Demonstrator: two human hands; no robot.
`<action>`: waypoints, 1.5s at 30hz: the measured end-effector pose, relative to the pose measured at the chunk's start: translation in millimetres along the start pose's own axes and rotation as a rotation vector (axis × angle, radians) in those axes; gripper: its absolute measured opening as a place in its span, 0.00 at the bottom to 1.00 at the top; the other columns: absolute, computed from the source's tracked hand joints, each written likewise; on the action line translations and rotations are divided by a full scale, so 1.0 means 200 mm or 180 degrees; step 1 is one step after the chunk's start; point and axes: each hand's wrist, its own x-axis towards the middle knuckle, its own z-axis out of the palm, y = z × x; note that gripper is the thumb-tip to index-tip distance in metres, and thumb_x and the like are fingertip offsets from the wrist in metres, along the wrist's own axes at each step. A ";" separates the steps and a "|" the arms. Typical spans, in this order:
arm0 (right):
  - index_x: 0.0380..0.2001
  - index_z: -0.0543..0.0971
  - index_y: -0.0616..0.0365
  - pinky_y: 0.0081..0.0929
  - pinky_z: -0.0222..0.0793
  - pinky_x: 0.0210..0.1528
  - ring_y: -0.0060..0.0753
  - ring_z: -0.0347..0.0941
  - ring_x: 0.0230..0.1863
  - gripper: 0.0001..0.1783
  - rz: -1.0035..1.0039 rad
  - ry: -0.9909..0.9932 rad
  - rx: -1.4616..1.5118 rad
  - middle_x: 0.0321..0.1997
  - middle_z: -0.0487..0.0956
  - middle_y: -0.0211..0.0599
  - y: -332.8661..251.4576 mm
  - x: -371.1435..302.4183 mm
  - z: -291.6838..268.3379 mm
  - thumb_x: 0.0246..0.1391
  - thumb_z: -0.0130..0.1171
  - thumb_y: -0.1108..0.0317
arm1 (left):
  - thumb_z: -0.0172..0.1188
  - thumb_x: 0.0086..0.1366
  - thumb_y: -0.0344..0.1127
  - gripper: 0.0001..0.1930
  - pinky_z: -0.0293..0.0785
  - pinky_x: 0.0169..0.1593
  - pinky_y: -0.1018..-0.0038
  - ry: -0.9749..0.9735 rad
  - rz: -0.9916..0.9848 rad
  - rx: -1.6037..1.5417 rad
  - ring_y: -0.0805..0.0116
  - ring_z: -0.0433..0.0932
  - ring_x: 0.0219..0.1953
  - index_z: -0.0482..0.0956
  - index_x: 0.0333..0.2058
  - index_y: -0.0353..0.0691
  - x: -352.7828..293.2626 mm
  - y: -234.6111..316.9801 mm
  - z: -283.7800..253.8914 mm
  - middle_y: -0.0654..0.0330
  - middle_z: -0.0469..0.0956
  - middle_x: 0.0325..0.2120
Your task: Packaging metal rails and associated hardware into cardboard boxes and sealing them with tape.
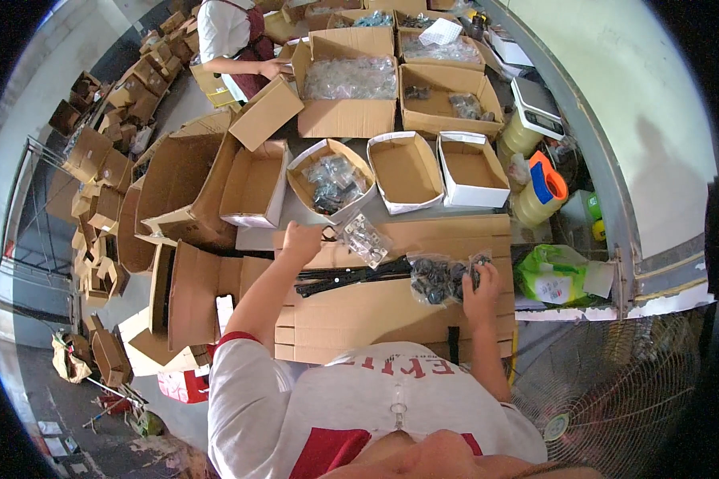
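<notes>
My left hand [302,242] is closed above the left part of a flat cardboard sheet [359,321], with a small dark piece [327,233] showing at its fingertips. Just right of those fingers is a clear bag of metal-looking parts [365,241]; whether they grip its edge is unclear. My right hand [481,289] closes on the right end of a clear bag of black round parts [430,279]. Between the hands, a bundle of long black strips [339,279] lies across the cardboard.
Beyond the sheet stand a box of small bagged parts [331,182] and several open cartons. A person [236,40] works at the far left beside a large carton [347,120]. At right are a green bag [551,275], a tape dispenser [545,180] and a wire-guarded fan [607,407].
</notes>
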 end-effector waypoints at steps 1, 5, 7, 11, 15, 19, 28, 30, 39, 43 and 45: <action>0.46 0.73 0.62 0.49 0.53 0.60 0.55 0.58 0.58 0.19 -0.0159 0.0070 0.0021 0.55 0.66 0.52 -0.06 -0.03 -0.01 0.53 0.57 0.62 | 0.54 0.57 0.34 0.06 0.65 0.42 0.65 0.0007 -0.0027 0.0049 0.60 0.81 0.31 0.77 0.33 0.44 -0.06 0.02 -0.14 0.58 0.82 0.27; 0.41 0.75 0.62 0.34 0.63 0.52 0.45 0.68 0.48 0.14 -0.0923 -0.0519 0.1079 0.44 0.73 0.45 -0.21 -0.11 0.14 0.51 0.58 0.67 | 0.53 0.58 0.35 0.09 0.76 0.37 0.60 -0.0204 -0.0557 -0.0404 0.54 0.81 0.34 0.77 0.34 0.39 -0.20 -0.06 -0.32 0.51 0.81 0.29; 0.42 0.74 0.62 0.34 0.65 0.50 0.43 0.70 0.46 0.15 -0.0862 -0.1280 0.1637 0.42 0.74 0.44 -0.31 -0.16 0.25 0.52 0.57 0.66 | 0.53 0.58 0.37 0.10 0.76 0.38 0.59 -0.0252 -0.0684 -0.0581 0.53 0.81 0.34 0.77 0.34 0.39 -0.30 -0.05 -0.33 0.49 0.80 0.30; 0.49 0.71 0.59 0.34 0.64 0.49 0.40 0.69 0.45 0.18 0.0242 -0.2814 0.3636 0.41 0.73 0.41 -0.49 -0.29 0.47 0.56 0.54 0.64 | 0.54 0.60 0.44 0.16 0.72 0.38 0.57 -0.0381 -0.0115 -0.2642 0.45 0.77 0.34 0.73 0.38 0.35 -0.51 0.16 -0.29 0.42 0.77 0.29; 0.49 0.70 0.52 0.23 0.68 0.38 0.20 0.71 0.39 0.15 -0.0244 -0.2117 0.3637 0.42 0.74 0.26 -0.33 -0.38 0.75 0.65 0.44 0.57 | 0.55 0.63 0.37 0.15 0.73 0.36 0.70 -0.0635 0.0409 -0.4303 0.69 0.76 0.31 0.72 0.45 0.35 -0.62 0.66 -0.31 0.57 0.78 0.31; 0.35 0.74 0.51 0.21 0.65 0.28 0.22 0.71 0.28 0.16 0.1202 -0.2922 0.3508 0.29 0.75 0.26 -0.47 -0.38 0.48 0.63 0.46 0.51 | 0.54 0.63 0.30 0.15 0.74 0.37 0.72 0.0070 -0.0265 -0.5929 0.69 0.76 0.33 0.68 0.48 0.32 -0.74 0.97 0.12 0.56 0.77 0.34; 0.42 0.76 0.60 0.26 0.64 0.45 0.22 0.69 0.42 0.25 0.0744 -0.3113 0.3650 0.40 0.76 0.29 -0.45 -0.45 0.31 0.61 0.49 0.47 | 0.57 0.58 0.41 0.19 0.74 0.33 0.57 0.0769 0.0035 -0.3641 0.49 0.79 0.31 0.71 0.39 0.29 -0.81 1.00 0.01 0.42 0.79 0.31; 0.40 0.77 0.60 0.26 0.64 0.45 0.22 0.69 0.42 0.24 0.0598 -0.3015 0.3282 0.38 0.77 0.29 -0.45 -0.45 0.29 0.61 0.49 0.48 | 0.54 0.57 0.40 0.18 0.73 0.31 0.53 0.0460 -0.0138 -0.3036 0.46 0.78 0.29 0.70 0.40 0.31 -0.81 0.99 -0.07 0.43 0.79 0.28; 0.38 0.74 0.59 0.30 0.68 0.38 0.32 0.72 0.36 0.13 -0.0059 -0.2693 0.2995 0.36 0.76 0.37 -0.40 -0.45 0.24 0.58 0.48 0.61 | 0.52 0.63 0.36 0.19 0.74 0.34 0.67 0.0883 0.0680 -0.5427 0.61 0.78 0.29 0.62 0.50 0.36 -0.80 1.07 0.05 0.51 0.77 0.27; 0.44 0.73 0.61 0.32 0.69 0.39 0.37 0.72 0.37 0.16 -0.0467 -0.2752 0.2357 0.39 0.75 0.43 -0.29 -0.47 0.33 0.50 0.52 0.72 | 0.49 0.65 0.35 0.13 0.71 0.33 0.72 -0.0689 -0.0400 -0.5748 0.67 0.74 0.30 0.68 0.47 0.39 -0.82 0.95 -0.09 0.60 0.75 0.26; 0.40 0.73 0.61 0.28 0.67 0.36 0.30 0.70 0.34 0.12 0.0115 -0.3023 0.2428 0.33 0.74 0.37 -0.39 -0.46 0.24 0.55 0.48 0.67 | 0.49 0.66 0.37 0.10 0.71 0.33 0.73 -0.0099 -0.0209 -0.4853 0.70 0.73 0.29 0.71 0.44 0.40 -0.79 0.90 -0.05 0.62 0.74 0.25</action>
